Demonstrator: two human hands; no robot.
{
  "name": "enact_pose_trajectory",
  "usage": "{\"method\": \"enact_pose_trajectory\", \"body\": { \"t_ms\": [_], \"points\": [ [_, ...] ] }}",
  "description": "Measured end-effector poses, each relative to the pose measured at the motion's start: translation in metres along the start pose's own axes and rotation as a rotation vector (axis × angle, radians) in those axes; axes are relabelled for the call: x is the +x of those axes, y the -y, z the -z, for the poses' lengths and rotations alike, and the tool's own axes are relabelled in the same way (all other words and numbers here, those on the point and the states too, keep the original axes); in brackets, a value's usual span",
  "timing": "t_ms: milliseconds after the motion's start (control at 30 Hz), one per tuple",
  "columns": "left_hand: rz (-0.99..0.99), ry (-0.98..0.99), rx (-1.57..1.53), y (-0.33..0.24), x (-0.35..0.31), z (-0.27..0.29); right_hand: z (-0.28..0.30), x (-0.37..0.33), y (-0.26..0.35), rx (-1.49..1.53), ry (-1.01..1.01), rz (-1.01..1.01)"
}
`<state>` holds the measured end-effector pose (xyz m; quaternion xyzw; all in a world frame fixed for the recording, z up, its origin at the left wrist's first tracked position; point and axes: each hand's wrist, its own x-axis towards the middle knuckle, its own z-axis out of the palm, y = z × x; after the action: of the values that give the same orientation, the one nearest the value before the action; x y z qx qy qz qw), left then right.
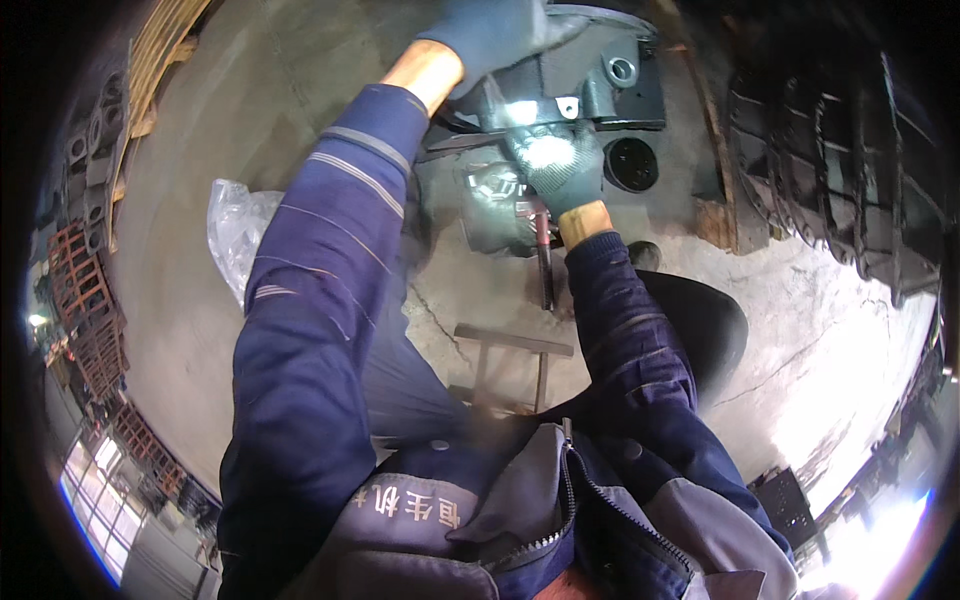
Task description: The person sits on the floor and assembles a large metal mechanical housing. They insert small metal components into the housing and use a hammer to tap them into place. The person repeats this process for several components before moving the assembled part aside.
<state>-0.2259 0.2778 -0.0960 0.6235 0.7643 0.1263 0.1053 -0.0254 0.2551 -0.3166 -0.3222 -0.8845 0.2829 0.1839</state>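
T-shaped metal bar (515, 342) lay on the floor nearest the torso. Beyond it, a red-and-dark tool (543, 232) lay beside the right wrist. Right gloved hand (560, 170) was at the near side of the dark casting (560, 78); finger state could not be told under glare. Black round dish (631, 165) sat just right. Casting stood ahead, farther out. Left gloved hand (492, 35) was at its far-left part; blurred, grip could not be told.
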Motion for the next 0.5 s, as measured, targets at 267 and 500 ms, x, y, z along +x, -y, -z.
{"method": "enact_pose_trajectory", "body": {
  "t_ms": [267,500],
  "points": [
    [0.058,0.095,-0.247,0.021,-0.003,-0.009,0.028,-0.069,-0.071,1.348,-0.073,-1.159],
    [0.115,0.085,-0.222,0.01,-0.007,-0.004,0.038,-0.151,-0.075,1.017,0.086,-1.227]
  ]
}}
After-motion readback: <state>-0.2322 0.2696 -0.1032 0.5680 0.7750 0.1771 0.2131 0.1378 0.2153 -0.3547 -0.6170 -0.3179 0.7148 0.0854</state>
